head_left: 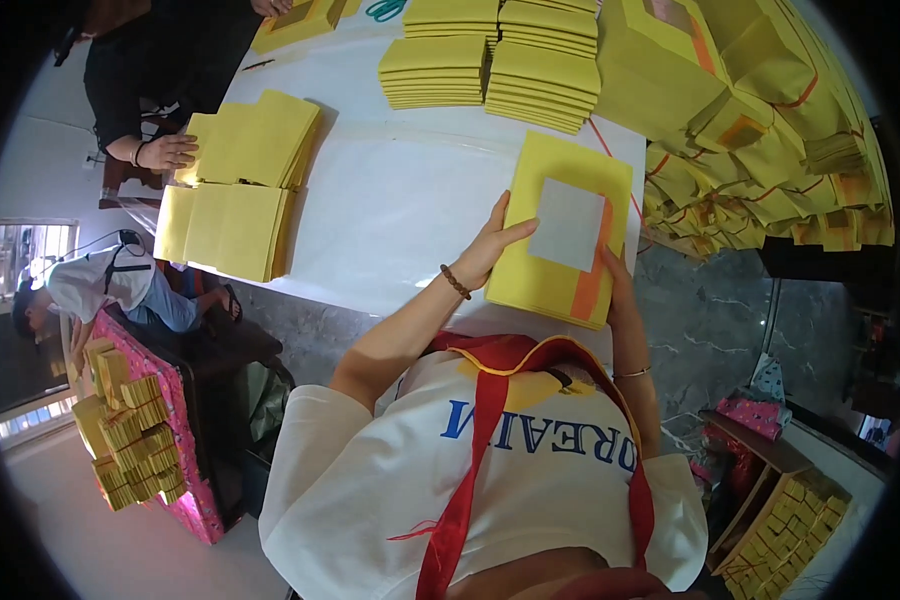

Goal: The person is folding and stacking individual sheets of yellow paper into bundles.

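In front of me, close to the near right edge of the white table (pixel 370 230), is a stack of yellow paper (pixel 510 290). A pale grey square (pixel 567 225) and an orange strip (pixel 588 285) lie on its top face. My left hand (pixel 490 240) grips the stack's left edge, its thumb resting on top near the grey square. On the opposite side my right hand (pixel 618 280) holds the right edge, with its fingers partly hidden. The stack sits slightly turned between both hands.
Yellow paper piles (pixel 240 190) stand at the table's left, where another person's hand (pixel 170 152) touches them. More stacks (pixel 490 70) line the far side, near green scissors (pixel 385 10). Tied yellow bundles (pixel 750 170) heap up at right. Someone sits beside a pink-covered table (pixel 185 470).
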Motion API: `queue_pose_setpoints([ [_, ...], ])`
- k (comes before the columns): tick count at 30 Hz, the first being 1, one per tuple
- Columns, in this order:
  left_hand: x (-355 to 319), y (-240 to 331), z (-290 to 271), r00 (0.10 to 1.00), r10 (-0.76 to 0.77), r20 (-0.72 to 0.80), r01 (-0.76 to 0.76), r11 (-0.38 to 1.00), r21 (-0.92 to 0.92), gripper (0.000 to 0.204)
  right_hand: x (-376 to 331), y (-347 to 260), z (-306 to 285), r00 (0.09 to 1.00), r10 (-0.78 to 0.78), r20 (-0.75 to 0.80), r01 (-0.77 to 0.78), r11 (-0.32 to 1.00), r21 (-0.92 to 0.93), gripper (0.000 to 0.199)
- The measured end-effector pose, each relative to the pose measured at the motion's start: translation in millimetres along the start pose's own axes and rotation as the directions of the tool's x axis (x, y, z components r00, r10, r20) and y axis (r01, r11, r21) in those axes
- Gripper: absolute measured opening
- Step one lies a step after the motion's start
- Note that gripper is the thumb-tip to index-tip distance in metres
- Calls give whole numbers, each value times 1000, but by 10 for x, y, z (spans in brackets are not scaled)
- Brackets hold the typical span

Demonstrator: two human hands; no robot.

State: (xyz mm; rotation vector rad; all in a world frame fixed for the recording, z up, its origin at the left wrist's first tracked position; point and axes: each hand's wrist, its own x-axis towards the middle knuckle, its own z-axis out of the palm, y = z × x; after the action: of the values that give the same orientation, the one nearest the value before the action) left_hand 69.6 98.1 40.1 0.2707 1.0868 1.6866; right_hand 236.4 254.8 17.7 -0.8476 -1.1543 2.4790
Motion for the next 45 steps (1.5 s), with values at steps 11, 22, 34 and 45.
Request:
queue_pose_setpoints([
  [11,84,63,45,999,-52,16,51,997,49,93,17,-61,43,1000,-23,-21,23,1000,14,51],
  [22,17,16,20,997,-77,-9,77,996,48,74,-40,78,10,1000,-13,-11,14,984,175,49],
  [34,11,-299,-216,980,195,26,-197,963,182,82,33,211,-7,965,-261,-36,263,962,81,63],
  [45,-107,-517,-198,960,281,13,-279,948,151,68,-95,251,99,971,-237,-6,236,966,105,58],
])
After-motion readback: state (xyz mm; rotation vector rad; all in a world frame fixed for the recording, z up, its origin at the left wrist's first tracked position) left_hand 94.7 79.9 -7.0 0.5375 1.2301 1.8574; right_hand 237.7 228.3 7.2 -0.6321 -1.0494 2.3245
